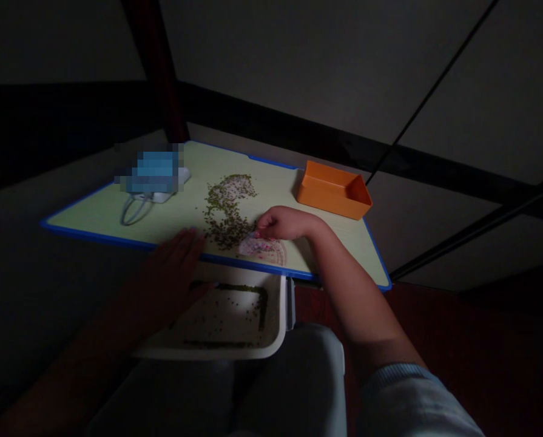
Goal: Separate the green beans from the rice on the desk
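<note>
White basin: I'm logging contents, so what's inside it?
Dark and green grains lie scattered inside the basin, denser along its right side. The left hand covers its left part, so anything there cannot be seen; the tabletop hides its far rim.

Under the right hand (278, 223), a clear, pink-printed thin piece (253, 244) looks like smooth plastic; left of the hand, small brown-green grains (228, 209) make a rough matt layer on the smooth, pale green, blue-edged tabletop (273, 185). Beyond the hand, the orange rectangular box (328, 199) looks like smooth plastic.
</note>
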`<action>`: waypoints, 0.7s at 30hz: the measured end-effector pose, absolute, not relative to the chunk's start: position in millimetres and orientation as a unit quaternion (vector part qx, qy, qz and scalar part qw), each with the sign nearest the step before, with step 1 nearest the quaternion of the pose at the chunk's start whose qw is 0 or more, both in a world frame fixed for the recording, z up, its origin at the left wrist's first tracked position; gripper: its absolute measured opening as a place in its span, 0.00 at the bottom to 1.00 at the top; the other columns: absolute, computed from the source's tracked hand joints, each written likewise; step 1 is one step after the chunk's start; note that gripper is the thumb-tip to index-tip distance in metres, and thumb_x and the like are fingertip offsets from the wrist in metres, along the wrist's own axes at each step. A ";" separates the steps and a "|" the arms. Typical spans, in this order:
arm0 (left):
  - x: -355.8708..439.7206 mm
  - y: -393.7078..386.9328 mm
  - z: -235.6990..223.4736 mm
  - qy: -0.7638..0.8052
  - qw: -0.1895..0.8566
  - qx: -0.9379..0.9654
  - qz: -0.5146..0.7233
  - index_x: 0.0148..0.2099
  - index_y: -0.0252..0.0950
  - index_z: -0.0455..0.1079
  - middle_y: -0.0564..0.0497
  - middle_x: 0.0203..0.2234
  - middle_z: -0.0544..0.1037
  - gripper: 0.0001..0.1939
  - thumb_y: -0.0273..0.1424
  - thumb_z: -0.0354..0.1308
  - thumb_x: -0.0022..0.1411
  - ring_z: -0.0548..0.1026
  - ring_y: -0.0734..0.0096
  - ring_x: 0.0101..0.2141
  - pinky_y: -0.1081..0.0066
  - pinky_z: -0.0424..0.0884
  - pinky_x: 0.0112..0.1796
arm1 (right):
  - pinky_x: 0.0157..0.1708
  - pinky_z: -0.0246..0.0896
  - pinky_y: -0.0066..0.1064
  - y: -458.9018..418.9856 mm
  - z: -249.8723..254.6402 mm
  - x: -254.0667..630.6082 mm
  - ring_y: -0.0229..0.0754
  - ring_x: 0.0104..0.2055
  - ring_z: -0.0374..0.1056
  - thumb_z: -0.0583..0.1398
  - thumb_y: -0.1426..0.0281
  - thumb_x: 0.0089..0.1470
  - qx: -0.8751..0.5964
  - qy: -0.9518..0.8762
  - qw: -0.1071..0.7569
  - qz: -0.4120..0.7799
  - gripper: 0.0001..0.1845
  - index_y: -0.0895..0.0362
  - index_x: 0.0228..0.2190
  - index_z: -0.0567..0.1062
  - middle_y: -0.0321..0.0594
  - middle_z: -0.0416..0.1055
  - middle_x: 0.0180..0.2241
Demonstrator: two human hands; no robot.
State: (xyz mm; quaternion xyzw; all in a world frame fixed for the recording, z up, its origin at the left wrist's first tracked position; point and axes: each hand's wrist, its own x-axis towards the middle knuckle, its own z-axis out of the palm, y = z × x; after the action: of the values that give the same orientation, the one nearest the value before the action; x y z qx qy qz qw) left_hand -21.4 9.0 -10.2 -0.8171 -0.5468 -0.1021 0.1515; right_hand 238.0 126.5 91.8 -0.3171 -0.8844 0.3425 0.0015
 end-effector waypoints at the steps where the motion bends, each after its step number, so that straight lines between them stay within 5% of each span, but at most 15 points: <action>1: -21.5 9.0 -10.5 -0.548 0.151 -0.816 -0.103 0.66 0.25 0.51 0.29 0.65 0.59 0.43 0.51 0.46 0.59 0.58 0.46 0.66 0.52 0.60 0.62 | 0.27 0.40 0.29 126.3 91.3 237.4 0.30 0.23 0.46 0.56 0.68 0.58 -0.319 -0.885 0.003 0.340 0.19 0.57 0.17 0.60 0.27 0.50 0.17; 10: -22.9 8.7 -9.8 -0.537 0.158 -0.821 -0.112 0.66 0.25 0.50 0.29 0.65 0.59 0.43 0.52 0.44 0.60 0.58 0.46 0.66 0.51 0.60 0.63 | 0.27 0.42 0.28 128.2 97.5 245.1 0.30 0.23 0.47 0.56 0.67 0.59 -0.295 -0.876 0.026 0.381 0.19 0.58 0.18 0.62 0.27 0.51 0.18; 21: -29.6 11.2 -14.3 -0.509 0.198 -0.829 -0.118 0.69 0.29 0.40 0.29 0.64 0.62 0.44 0.49 0.46 0.60 0.60 0.47 0.65 0.50 0.64 0.60 | 0.25 0.46 0.27 144.0 114.6 303.7 0.30 0.21 0.50 0.62 0.66 0.52 -0.452 -0.820 0.036 0.348 0.12 0.60 0.21 0.73 0.28 0.58 0.17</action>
State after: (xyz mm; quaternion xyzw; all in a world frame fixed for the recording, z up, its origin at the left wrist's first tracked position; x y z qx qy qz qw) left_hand -29.6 11.2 -14.3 -0.8293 -0.5090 -0.1185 0.1979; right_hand 303.7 144.0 114.6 -0.4524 -0.8203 0.3481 0.0360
